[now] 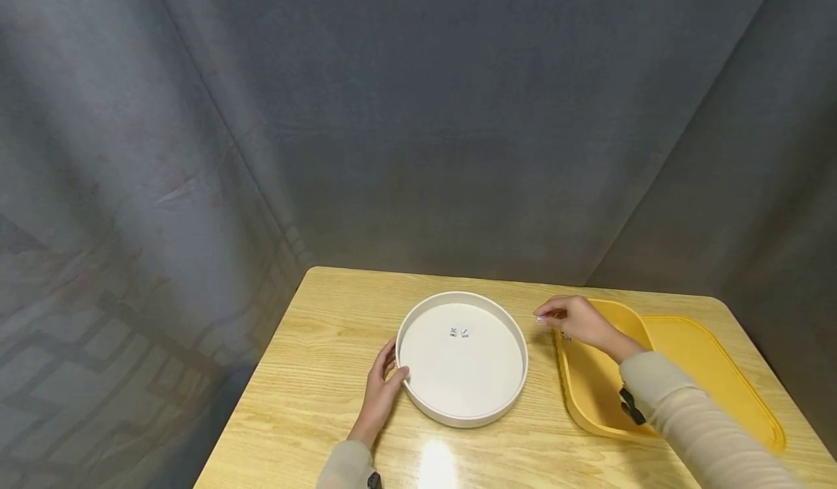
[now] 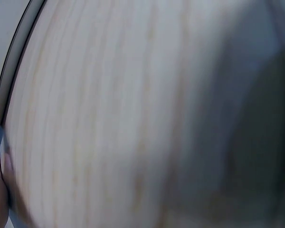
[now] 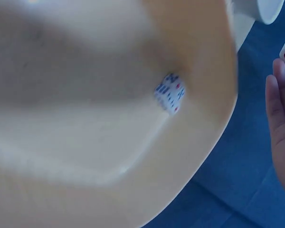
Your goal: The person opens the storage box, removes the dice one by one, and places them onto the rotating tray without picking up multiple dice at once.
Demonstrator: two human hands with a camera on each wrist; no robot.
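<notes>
Steadying the white round tray [image 1: 458, 394] so it stays put, my left hand [image 1: 381, 394] curls its fingers around the near-left rim. Farther off, my right hand [image 1: 578, 322] pinches a small die [image 1: 541, 319] between the white tray and the yellow tray [image 1: 719, 373]; two dice [image 1: 458, 332] lie inside.

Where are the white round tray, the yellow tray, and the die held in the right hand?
white round tray [image 1: 516, 394]: head view, on its near right rim.
yellow tray [image 1: 709, 362]: head view, on its bare floor.
die in the right hand [image 1: 540, 319]: head view, on the die at the fingertips.
</notes>
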